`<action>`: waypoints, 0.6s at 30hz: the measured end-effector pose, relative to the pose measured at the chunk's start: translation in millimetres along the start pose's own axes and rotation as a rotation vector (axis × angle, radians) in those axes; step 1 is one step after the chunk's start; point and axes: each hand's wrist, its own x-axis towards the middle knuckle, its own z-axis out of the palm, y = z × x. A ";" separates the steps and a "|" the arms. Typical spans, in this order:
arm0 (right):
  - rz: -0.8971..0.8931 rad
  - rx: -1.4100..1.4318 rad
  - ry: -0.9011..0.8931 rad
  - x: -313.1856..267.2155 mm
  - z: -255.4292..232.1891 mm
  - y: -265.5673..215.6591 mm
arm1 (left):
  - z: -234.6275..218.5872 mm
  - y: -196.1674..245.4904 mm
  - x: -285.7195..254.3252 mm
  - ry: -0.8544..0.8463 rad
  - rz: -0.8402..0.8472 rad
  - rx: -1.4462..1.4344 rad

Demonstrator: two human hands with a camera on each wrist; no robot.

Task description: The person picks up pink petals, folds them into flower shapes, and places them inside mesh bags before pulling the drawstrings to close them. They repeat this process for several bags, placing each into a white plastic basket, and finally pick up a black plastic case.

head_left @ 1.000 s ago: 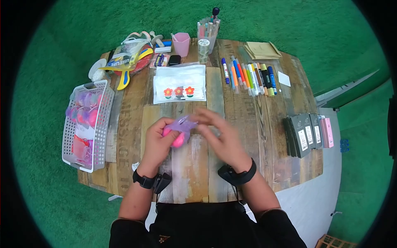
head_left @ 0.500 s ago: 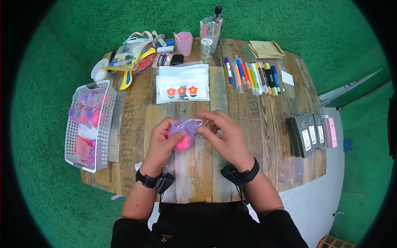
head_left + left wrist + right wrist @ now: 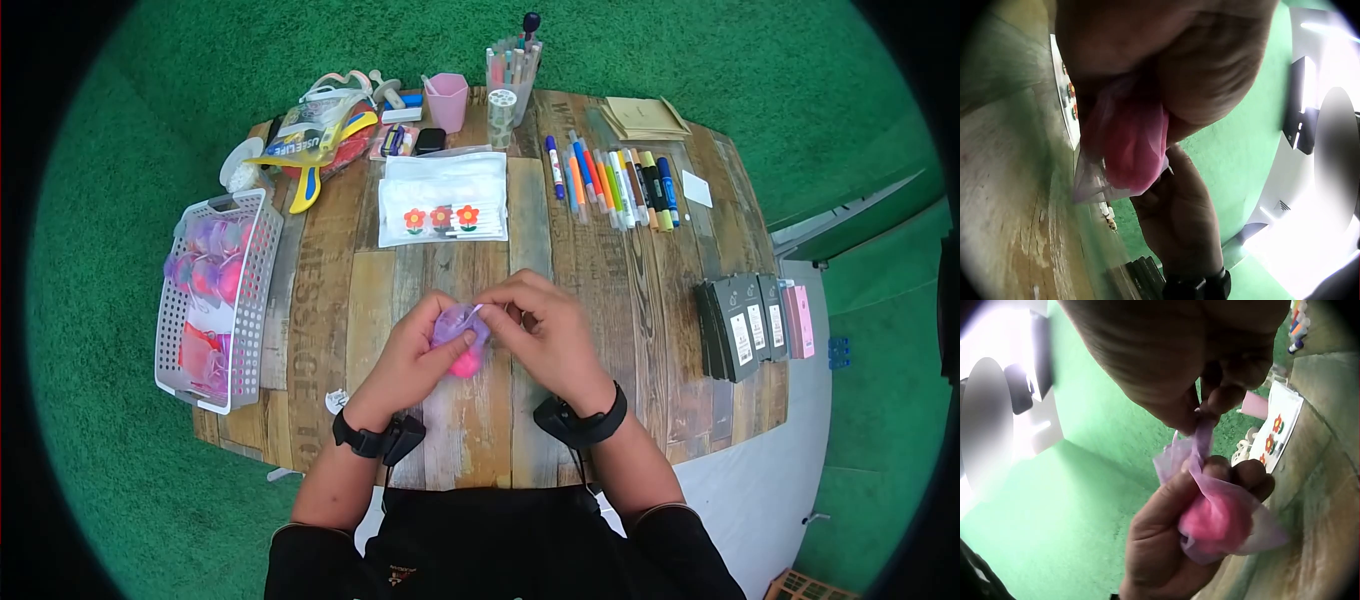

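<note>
My left hand (image 3: 412,345) grips a sheer purple organza bag (image 3: 453,322), its thumb lying across the front. A bright pink rounded thing (image 3: 464,363) shows through the mesh at the bottom. With thumb and fingertips, my right hand (image 3: 545,325) pinches the bag's top end by a pale drawstring (image 3: 478,309). In the right wrist view the bag's neck (image 3: 1202,440) is gathered and stretched between the two hands. Much of the bag is hidden behind the left fingers in the left wrist view.
At the left stands a white basket (image 3: 245,330) of similar purple bags. A flower-printed pouch (image 3: 440,175) lies ahead, with several markers (image 3: 610,185) to its right. Dark boxes (image 3: 735,325) stand at the right edge. A scrap of white paper (image 3: 338,401) lies by the left wrist.
The right hand, blurred beside the bag at first, came to its drawstring and now pinches it close against the bag. The left hand and bag shifted slightly right and toward the body.
</note>
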 end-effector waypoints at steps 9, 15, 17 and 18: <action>0.177 0.582 0.028 -6.0 0.3 22.6 | -4.3 -7.1 1.7 -0.100 -0.023 -0.078; 0.152 0.781 0.146 -3.2 -5.7 25.8 | -10.7 -12.7 3.7 -0.132 -0.068 -0.064; 0.153 0.824 0.169 -2.3 -7.1 27.3 | -12.4 -17.6 4.8 -0.151 -0.061 -0.066; 0.154 0.837 0.169 -2.3 -7.1 28.5 | -11.7 -18.9 5.0 -0.141 -0.061 -0.083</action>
